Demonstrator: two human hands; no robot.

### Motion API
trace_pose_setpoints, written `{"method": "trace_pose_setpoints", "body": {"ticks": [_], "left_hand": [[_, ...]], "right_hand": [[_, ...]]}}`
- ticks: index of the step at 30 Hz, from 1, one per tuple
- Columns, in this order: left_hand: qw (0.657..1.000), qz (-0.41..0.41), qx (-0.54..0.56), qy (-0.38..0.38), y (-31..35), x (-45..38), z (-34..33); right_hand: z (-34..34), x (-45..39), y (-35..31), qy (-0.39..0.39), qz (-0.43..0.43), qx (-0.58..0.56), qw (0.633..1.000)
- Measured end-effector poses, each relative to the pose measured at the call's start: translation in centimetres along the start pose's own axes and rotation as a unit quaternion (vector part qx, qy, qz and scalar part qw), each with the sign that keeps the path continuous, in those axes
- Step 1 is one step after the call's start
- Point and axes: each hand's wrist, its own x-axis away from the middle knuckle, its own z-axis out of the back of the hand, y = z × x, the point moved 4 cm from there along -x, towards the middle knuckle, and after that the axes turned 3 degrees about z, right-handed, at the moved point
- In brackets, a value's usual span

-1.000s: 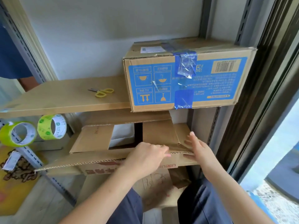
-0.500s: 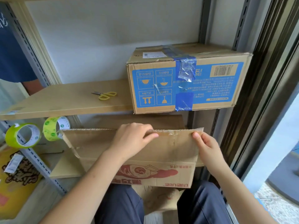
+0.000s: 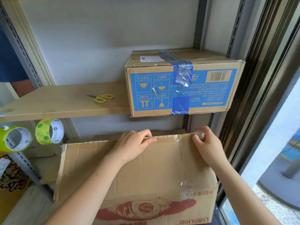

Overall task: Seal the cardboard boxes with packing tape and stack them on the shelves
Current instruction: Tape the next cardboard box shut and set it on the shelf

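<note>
A brown cardboard box [image 3: 146, 172] with a red printed picture on its near face is held up in front of me, below the upper shelf. My left hand [image 3: 133, 146] grips its far top edge near the middle, fingers curled over the rim. At the right end of that edge, my right hand [image 3: 206, 146] pinches the rim beside a strip of clear tape [image 3: 183, 153]. A sealed box with blue print and blue tape [image 3: 183, 85] stands on the right of the upper shelf [image 3: 61, 103]. Two green tape rolls [image 3: 48, 132] hang at the left.
Yellow-handled scissors [image 3: 102, 97] lie on the upper shelf, left of the sealed box. Grey slotted uprights [image 3: 24, 161] frame the shelving. A dark window frame [image 3: 259, 95] runs down the right side. A lower shelf board [image 3: 139, 136] shows behind the held box.
The brown box has come up and toward me and turned, so a broad face now fills the lower view. Both hands stayed on its far edge.
</note>
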Motion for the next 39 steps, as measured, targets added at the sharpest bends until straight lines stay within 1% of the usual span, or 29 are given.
{"method": "trace_pose_setpoints", "body": {"ticks": [2, 5, 7, 9, 11, 12, 13, 16, 18, 20, 23, 24, 26, 27, 28, 29, 30, 31, 32, 33, 34, 35, 37, 39], "left_hand": [[0.998, 0.020, 0.053, -0.027, -0.3, 0.4, -2.2], [0.993, 0.015, 0.086, -0.084, -0.8, 2.1, -6.1], [0.989, 0.005, 0.103, -0.103, -1.3, 3.2, -7.8], [0.991, 0.002, 0.111, -0.075, -1.7, 4.0, -8.3], [0.995, -0.011, 0.096, -0.037, -1.8, 4.7, -8.4], [0.996, -0.017, 0.086, -0.030, -1.8, 5.2, -8.4], [0.996, -0.020, 0.085, -0.030, -1.7, 5.6, -8.4], [0.991, -0.026, 0.130, -0.035, -1.9, 6.4, -8.3], [0.988, -0.034, 0.148, -0.016, -2.1, 6.5, -7.9], [0.988, -0.044, 0.145, 0.028, -2.2, 6.6, -7.1], [0.986, -0.088, 0.089, 0.114, -1.9, 6.6, -6.0], [0.981, -0.100, 0.089, 0.142, -1.9, 6.6, -5.6], [0.974, -0.096, 0.091, 0.186, -3.1, 6.7, -4.4], [0.976, -0.069, 0.075, 0.190, -4.3, 6.7, -3.7], [0.983, -0.007, 0.041, 0.180, -5.9, 6.9, -3.0], [0.984, 0.087, -0.002, 0.156, -7.7, 7.1, -2.5], [0.970, 0.211, -0.036, 0.119, -10.0, 7.7, -2.2], [0.937, 0.338, -0.034, 0.083, -12.3, 8.5, -2.1], [0.898, 0.436, -0.012, 0.058, -14.0, 9.2, -2.1], [0.866, 0.498, -0.001, 0.042, -15.0, 9.6, -2.2], [0.852, 0.523, -0.018, 0.029, -15.7, 9.7, -2.5], [0.847, 0.530, -0.040, 0.012, -16.1, 9.6, -2.9], [0.851, 0.521, -0.061, 0.010, -16.6, 9.2, -3.3], [0.855, 0.514, -0.058, 0.030, -16.8, 9.0, -3.3]], "right_hand": [[-1.1, 0.4, 0.8, -0.032, 0.025, 0.086, 0.995], [-3.1, 2.2, 2.4, -0.094, 0.033, 0.233, 0.967], [-3.7, 3.1, 3.2, -0.098, 0.041, 0.275, 0.956], [-4.0, 3.2, 3.4, -0.085, 0.042, 0.304, 0.948], [-4.4, 3.0, 3.7, -0.081, 0.040, 0.370, 0.925], [-4.6, 2.8, 4.0, -0.094, 0.029, 0.389, 0.916], [-4.9, 2.7, 4.4, -0.115, 0.013, 0.387, 0.915], [-5.8, 2.6, 5.5, -0.187, -0.019, 0.315, 0.930], [-6.1, 2.5, 5.7, -0.192, -0.024, 0.283, 0.939], [-6.2, 2.3, 5.6, -0.177, -0.029, 0.270, 0.946], [-6.2, 2.1, 5.4, -0.170, -0.018, 0.288, 0.942], [-6.2, 2.1, 5.5, -0.171, -0.017, 0.291, 0.941], [-6.3, 2.0, 5.6, -0.175, -0.024, 0.284, 0.942], [-6.3, 2.0, 5.6, -0.176, -0.024, 0.277, 0.944], [-6.3, 1.9, 5.5, -0.174, -0.021, 0.265, 0.948], [-6.2, 1.9, 5.5, -0.167, -0.016, 0.248, 0.954], [-6.2, 1.8, 5.3, -0.154, -0.009, 0.224, 0.962], [-6.0, 1.7, 5.1, -0.134, -0.002, 0.198, 0.971], [-5.9, 1.5, 5.0, -0.112, 0.000, 0.174, 0.978], [-5.8, 1.2, 4.9, -0.091, -0.008, 0.156, 0.983], [-5.7, 0.9, 5.0, -0.080, -0.026, 0.147, 0.986], [-5.8, 0.6, 5.0, -0.081, -0.049, 0.148, 0.984], [-6.1, 0.1, 5.1, -0.100, -0.073, 0.164, 0.979], [-6.3, -0.3, 4.9, -0.107, -0.064, 0.179, 0.976]]}}
